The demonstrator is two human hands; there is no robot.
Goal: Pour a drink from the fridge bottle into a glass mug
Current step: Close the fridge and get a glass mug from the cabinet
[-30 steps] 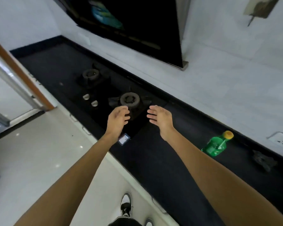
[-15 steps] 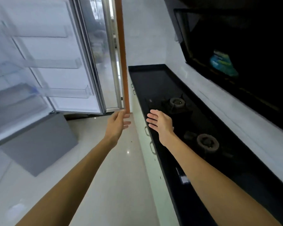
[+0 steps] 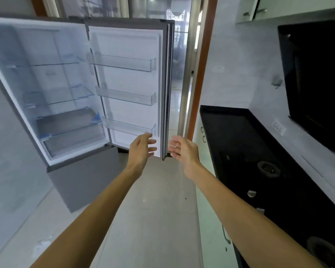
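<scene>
A grey fridge stands at the left with its upper door swung wide open. The glass shelves and the clear door racks hold nothing that I can see. No bottle or glass mug is in view. My left hand and my right hand are stretched out in front of me, both with fingers apart and empty. They hover on either side of the door's lower free edge, not touching it.
A black counter with a gas hob runs along the right wall, under a dark hood. White cabinet drawers sit below it. Pale tiled floor lies between fridge and counter. A doorway is behind.
My view has swung left from the counter, where a green bottle lay, to face the open fridge. Both hands stay outstretched and empty and are now close to the fridge door's edge.
</scene>
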